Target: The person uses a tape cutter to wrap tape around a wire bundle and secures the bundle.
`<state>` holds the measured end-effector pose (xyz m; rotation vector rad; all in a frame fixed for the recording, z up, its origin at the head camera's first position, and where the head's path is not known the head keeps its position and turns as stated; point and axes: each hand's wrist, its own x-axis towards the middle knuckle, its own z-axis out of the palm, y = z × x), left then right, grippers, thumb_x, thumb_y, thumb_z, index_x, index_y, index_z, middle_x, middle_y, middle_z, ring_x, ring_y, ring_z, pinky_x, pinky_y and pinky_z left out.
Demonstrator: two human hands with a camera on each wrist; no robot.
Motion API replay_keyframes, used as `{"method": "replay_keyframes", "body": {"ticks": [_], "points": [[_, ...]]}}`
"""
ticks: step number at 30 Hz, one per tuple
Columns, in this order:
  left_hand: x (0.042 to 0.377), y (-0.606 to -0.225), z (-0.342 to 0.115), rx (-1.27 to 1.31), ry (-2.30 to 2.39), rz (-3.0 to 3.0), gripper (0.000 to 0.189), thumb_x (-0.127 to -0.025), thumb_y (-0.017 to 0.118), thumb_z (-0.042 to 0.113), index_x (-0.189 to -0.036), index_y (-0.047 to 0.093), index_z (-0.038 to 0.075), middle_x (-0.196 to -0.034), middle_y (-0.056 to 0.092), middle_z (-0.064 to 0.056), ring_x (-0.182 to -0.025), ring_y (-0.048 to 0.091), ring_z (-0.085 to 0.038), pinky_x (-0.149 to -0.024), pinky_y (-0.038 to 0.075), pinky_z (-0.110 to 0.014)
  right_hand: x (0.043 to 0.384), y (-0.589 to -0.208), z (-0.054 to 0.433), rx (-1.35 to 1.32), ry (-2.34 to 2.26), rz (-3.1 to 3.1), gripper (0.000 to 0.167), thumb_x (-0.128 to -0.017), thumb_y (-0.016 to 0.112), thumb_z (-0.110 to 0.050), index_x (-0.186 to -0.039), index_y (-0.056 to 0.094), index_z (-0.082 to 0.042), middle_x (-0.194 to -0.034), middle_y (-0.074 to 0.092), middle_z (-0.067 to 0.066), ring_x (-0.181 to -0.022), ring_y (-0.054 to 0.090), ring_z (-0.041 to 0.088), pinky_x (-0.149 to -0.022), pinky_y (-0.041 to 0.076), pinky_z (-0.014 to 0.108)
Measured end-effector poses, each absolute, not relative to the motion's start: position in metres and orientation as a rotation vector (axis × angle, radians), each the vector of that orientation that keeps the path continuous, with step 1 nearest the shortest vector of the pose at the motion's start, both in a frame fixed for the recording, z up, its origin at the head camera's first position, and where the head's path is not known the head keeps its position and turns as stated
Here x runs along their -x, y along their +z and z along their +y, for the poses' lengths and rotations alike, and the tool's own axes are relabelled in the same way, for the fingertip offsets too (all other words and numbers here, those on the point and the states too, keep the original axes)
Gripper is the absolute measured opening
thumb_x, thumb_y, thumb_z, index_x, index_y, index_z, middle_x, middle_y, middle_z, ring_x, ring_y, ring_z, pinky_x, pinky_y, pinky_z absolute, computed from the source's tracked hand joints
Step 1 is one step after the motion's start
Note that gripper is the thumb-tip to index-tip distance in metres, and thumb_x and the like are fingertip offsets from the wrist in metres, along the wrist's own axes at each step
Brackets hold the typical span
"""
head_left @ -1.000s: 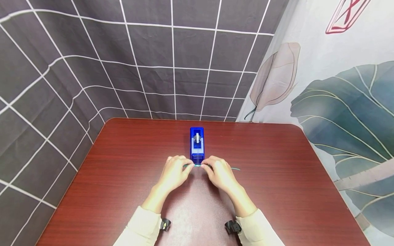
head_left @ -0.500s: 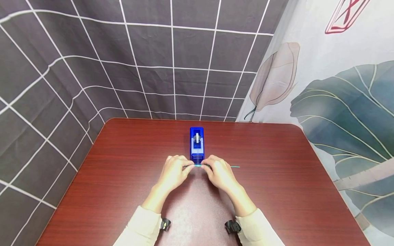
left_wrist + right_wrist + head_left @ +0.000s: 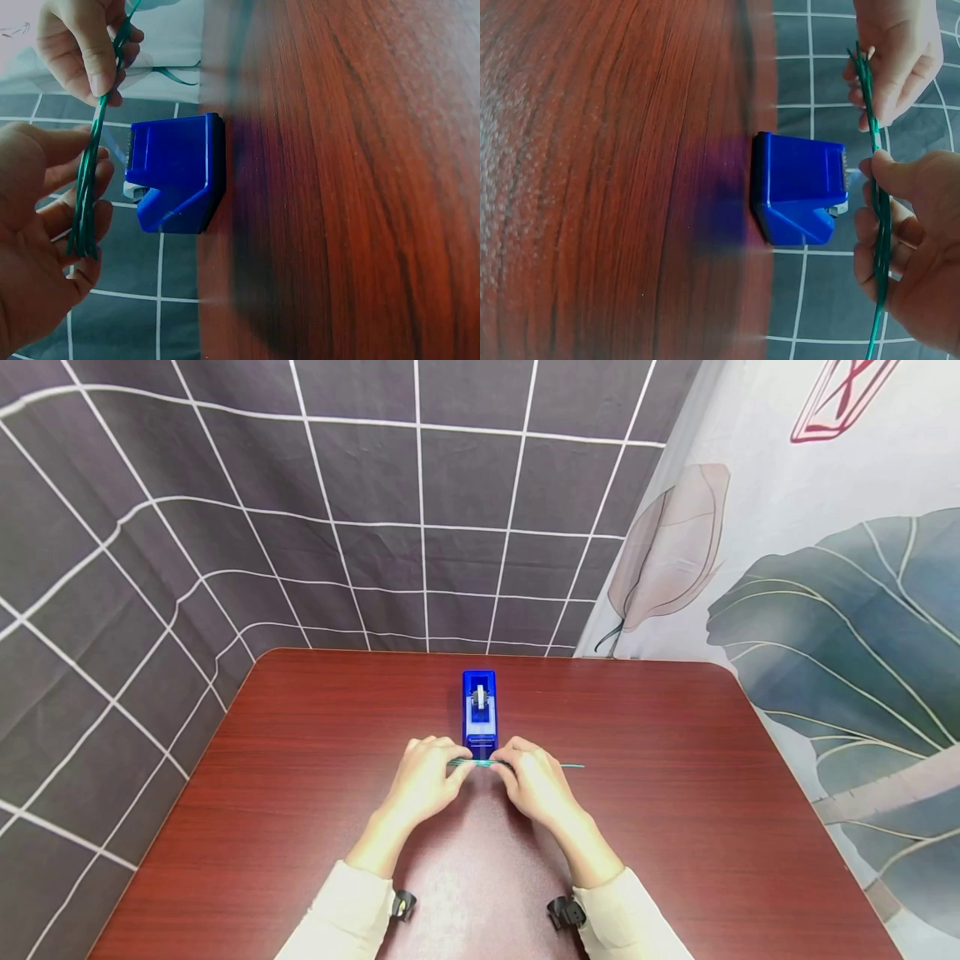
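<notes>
A bundle of thin green wire-like strands [image 3: 86, 180] stretches sideways between the two hands, just in front of a blue tape dispenser [image 3: 480, 714]. My left hand [image 3: 426, 781] pinches the bundle between thumb and fingers left of centre. On the other side my right hand [image 3: 534, 781] pinches it the same way, and one longer strand sticks out past that hand. In the left wrist view a clear strip of tape [image 3: 115, 146] runs from the dispenser's toothed edge toward the bundle between the hands. Whether the tape is stuck to the strands is too small to tell.
The dispenser stands on a reddish-brown wooden table [image 3: 315, 718], its tape roll [image 3: 481, 697] toward the back. A dark grid-patterned curtain [image 3: 375, 527] hangs behind the table, and a white leaf-patterned curtain [image 3: 780, 527] hangs at the right.
The hands stay almost in place. The bundle has turned slightly between the fingers, and the strand end at the right has shifted a little. The dispenser has not moved.
</notes>
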<state>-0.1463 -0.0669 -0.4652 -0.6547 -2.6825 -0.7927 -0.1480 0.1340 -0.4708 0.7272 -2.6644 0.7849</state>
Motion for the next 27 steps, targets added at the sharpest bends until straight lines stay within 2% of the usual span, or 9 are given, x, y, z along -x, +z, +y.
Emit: {"method": "replay_keyframes", "body": {"ticks": [5,9,21,27], "points": [[0.146,-0.464,-0.066,0.655,-0.775,-2.734,0.014,-0.098,0.066,0.022,-0.096,0.078,0.016,-0.088,0.072,0.003,-0.087,0.066,-0.021,-0.080,0.044,-0.043,0.148,-0.470,0.135,-0.741,0.789,-2.668,0.004,-0.092,0.073,-0.009,-0.092,0.076,-0.011,-0.086,0.063,-0.002,-0.079,0.065,0.016,-0.071,0.055,0.038],[0.146,-0.464,-0.067,0.650,-0.787,-2.778,0.016,-0.100,0.063,0.020,-0.097,0.078,0.016,-0.090,0.073,0.003,-0.089,0.070,-0.021,-0.082,0.044,-0.044,0.148,-0.471,0.135,-0.756,0.782,-2.671,0.004,-0.093,0.072,-0.011,-0.093,0.075,-0.009,-0.087,0.064,-0.002,-0.078,0.066,0.016,-0.070,0.055,0.038],[0.148,-0.472,-0.068,0.659,-0.808,-2.688,0.011,-0.095,0.070,0.018,-0.092,0.079,0.015,-0.081,0.071,0.004,-0.080,0.068,-0.019,-0.076,0.045,-0.041,0.146,-0.470,0.133,-0.712,0.755,-2.726,0.004,-0.092,0.073,-0.013,-0.095,0.073,-0.010,-0.089,0.070,-0.001,-0.079,0.069,0.019,-0.068,0.055,0.042],[0.148,-0.475,-0.068,0.659,-0.820,-2.631,0.006,-0.092,0.074,0.017,-0.090,0.080,0.015,-0.077,0.069,0.005,-0.075,0.064,-0.016,-0.074,0.043,-0.039,0.146,-0.469,0.131,-0.705,0.754,-2.728,0.006,-0.095,0.069,-0.012,-0.095,0.075,-0.012,-0.085,0.067,-0.002,-0.073,0.066,0.017,-0.065,0.055,0.041]]}}
